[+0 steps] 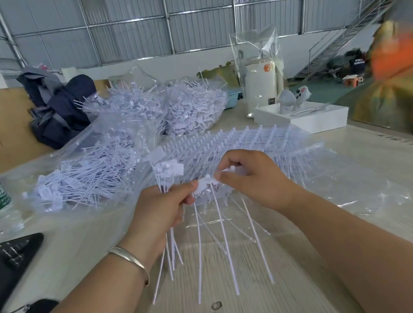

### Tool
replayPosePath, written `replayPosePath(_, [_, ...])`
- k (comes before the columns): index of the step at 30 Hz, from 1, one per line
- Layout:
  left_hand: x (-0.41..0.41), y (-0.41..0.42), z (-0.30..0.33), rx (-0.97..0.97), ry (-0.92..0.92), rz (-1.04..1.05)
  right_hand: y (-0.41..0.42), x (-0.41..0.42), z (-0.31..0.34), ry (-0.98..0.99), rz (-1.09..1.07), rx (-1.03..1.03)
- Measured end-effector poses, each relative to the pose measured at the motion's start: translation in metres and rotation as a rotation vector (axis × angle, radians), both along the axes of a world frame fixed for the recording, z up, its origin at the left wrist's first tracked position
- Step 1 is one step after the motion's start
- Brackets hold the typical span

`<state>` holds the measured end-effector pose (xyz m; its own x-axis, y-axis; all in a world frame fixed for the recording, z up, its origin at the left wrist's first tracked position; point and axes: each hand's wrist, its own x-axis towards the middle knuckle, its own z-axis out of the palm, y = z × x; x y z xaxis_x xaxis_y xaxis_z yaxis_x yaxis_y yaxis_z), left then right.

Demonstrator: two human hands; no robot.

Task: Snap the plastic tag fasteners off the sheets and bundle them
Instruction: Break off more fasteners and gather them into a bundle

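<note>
Between the hands, the right hand [251,177] pinches a tag fastener [204,182] off the sheet [250,138] while the left hand [160,209] grips the bundle [166,169]; a short, clean twist should snap it free.

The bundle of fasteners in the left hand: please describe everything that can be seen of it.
The bundle of fasteners is a small sheaf of thin white plastic strands. Flat rectangular tag heads with small round knobs stand above the fist, and the long tails hang below it, fanning out over the pale wooden table. The left hand grips it around the upper part, roughly upright. The right hand pinches another white piece beside it.
</note>
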<state>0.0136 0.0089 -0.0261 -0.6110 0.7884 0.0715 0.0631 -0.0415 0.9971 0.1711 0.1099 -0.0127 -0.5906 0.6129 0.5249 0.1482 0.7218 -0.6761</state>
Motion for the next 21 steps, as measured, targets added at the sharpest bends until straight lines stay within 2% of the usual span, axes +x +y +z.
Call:
replayPosePath(6, [0.0,-0.001,0.002,0.024,-0.005,-0.07,0.004,0.002,0.001,0.024,0.058,-0.16])
replayPosePath(11, [0.009,-0.004,0.005,0.015,-0.205,-0.404,-0.004,-0.001,0.0,0.017,0.296,-0.384])
replayPosePath(13, [0.012,-0.003,0.005,0.027,-0.255,-0.466,-0.005,-0.002,0.001,0.048,0.325,-0.446])
replayPosePath(19, [0.002,0.005,0.009,0.032,-0.443,-0.403,0.002,0.0,0.002,0.115,0.198,-0.382])
replayPosePath(21, [-0.002,0.005,0.008,0.027,-0.421,-0.345,0.005,0.001,0.002,0.111,0.147,-0.375])
